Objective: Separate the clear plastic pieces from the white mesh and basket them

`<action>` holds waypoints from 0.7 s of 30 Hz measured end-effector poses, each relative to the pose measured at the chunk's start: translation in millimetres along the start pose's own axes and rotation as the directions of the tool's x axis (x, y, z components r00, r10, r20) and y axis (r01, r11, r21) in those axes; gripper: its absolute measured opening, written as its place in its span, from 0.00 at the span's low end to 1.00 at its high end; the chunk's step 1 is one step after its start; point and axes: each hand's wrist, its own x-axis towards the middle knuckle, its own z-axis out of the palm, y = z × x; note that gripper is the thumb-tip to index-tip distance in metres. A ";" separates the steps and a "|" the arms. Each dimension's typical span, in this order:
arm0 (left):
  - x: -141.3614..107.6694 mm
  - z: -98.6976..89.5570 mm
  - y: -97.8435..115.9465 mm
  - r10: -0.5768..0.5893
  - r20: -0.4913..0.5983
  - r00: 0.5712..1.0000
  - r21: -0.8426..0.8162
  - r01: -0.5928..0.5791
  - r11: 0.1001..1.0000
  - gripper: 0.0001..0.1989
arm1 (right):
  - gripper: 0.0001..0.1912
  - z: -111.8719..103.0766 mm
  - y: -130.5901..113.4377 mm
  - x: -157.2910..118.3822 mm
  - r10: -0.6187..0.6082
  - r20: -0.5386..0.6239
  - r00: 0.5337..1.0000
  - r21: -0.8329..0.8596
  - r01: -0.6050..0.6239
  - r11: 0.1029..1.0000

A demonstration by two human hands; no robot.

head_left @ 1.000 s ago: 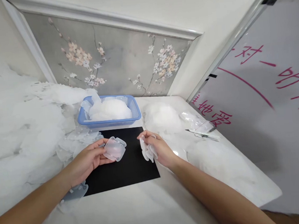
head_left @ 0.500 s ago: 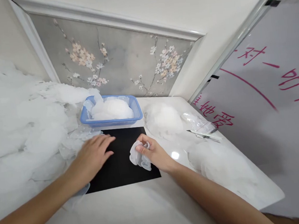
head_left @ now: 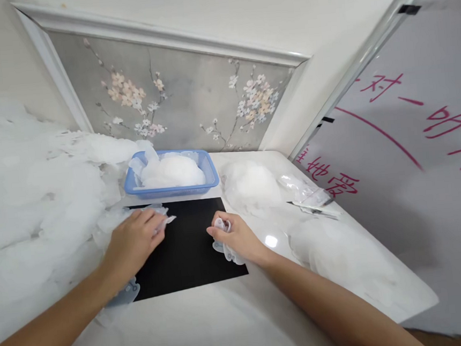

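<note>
My right hand is closed around a bunch of thin, translucent white pieces with wavy edges, held over the right part of a black mat. My left hand is closed over the mat's left side, gripping a similar translucent piece whose tip sticks out past the fingers. Under my left wrist another wavy-edged piece overlaps the mat's lower left corner. A large heap of such translucent pieces lies to the left of my left hand.
Behind the mat stands a blue basket with white translucent material in it. To the right on the white table lie two more whitish piles, a clear plastic bag and a thin pointed tool. A whiteboard borders the right side.
My left hand's fingers have gone from outstretched to closed on a translucent piece, and the hand has shifted slightly left. The bunch in my right hand has turned downward and sits more inside the fingers.
</note>
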 end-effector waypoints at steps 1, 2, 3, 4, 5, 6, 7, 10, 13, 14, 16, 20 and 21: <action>-1.7 0.0 4.5 0.001 0.006 1.000 -0.080 -0.001 0.997 0.12 | 0.08 1.0 -0.4 -1.0 -0.038 0.001 0.999 -0.022 0.038 0.999; -3.4 0.1 9.5 -0.004 0.028 1.000 -0.180 0.009 0.984 0.13 | 0.03 2.1 -0.9 -2.0 -0.089 0.006 0.996 -0.040 0.089 0.995; -4.8 0.2 14.2 -0.012 0.061 0.998 -0.295 0.029 0.955 0.15 | 0.06 3.4 -1.3 -2.9 -0.143 0.017 0.990 -0.054 0.144 0.988; -5.7 0.2 18.4 -0.022 0.102 0.994 -0.410 0.063 0.910 0.17 | 0.11 4.8 -1.5 -3.7 -0.189 0.031 0.982 -0.066 0.190 0.980; -6.2 0.0 21.6 -0.034 0.147 0.989 -0.516 0.106 0.850 0.18 | 0.14 6.2 -1.5 -4.2 -0.217 0.042 0.975 -0.076 0.220 0.973; -6.2 -0.5 23.7 -0.041 0.188 0.981 -0.595 0.148 0.790 0.18 | 0.14 7.6 -1.1 -4.5 -0.227 0.043 0.973 -0.088 0.230 0.969; -5.8 -1.1 24.8 -0.044 0.219 0.975 -0.644 0.178 0.744 0.18 | 0.15 8.7 -0.6 -4.5 -0.216 0.036 0.976 -0.101 0.219 0.971; -3.3 -3.7 24.2 -0.047 0.258 0.965 -0.705 0.221 0.673 0.19 | 0.12 10.2 1.8 -3.5 -0.133 0.032 0.991 -0.122 0.136 0.983; -1.4 -7.4 22.7 -0.032 0.231 0.972 -0.665 0.182 0.724 0.21 | 0.08 8.1 3.2 -2.6 -0.072 0.069 0.995 -0.099 0.079 0.992; -1.3 -9.0 22.5 -0.030 0.224 0.974 -0.632 0.169 0.757 0.22 | 0.08 6.5 3.2 -2.4 -0.067 0.078 0.995 -0.084 0.073 0.994; -1.8 -13.1 22.1 -0.050 0.215 0.975 -0.549 0.163 0.820 0.21 | 0.09 1.9 2.5 -1.7 -0.058 0.077 0.995 -0.039 0.061 0.997; -4.4 -24.0 20.2 -0.083 0.261 0.962 -0.443 0.196 0.875 0.21 | 0.06 -12.1 -1.0 3.3 -0.091 0.032 0.995 0.029 0.090 0.995; -4.8 -26.5 19.5 -0.077 0.281 0.956 -0.451 0.203 0.869 0.20 | 0.06 -15.8 -1.9 5.1 -0.114 0.011 0.993 0.017 0.113 0.993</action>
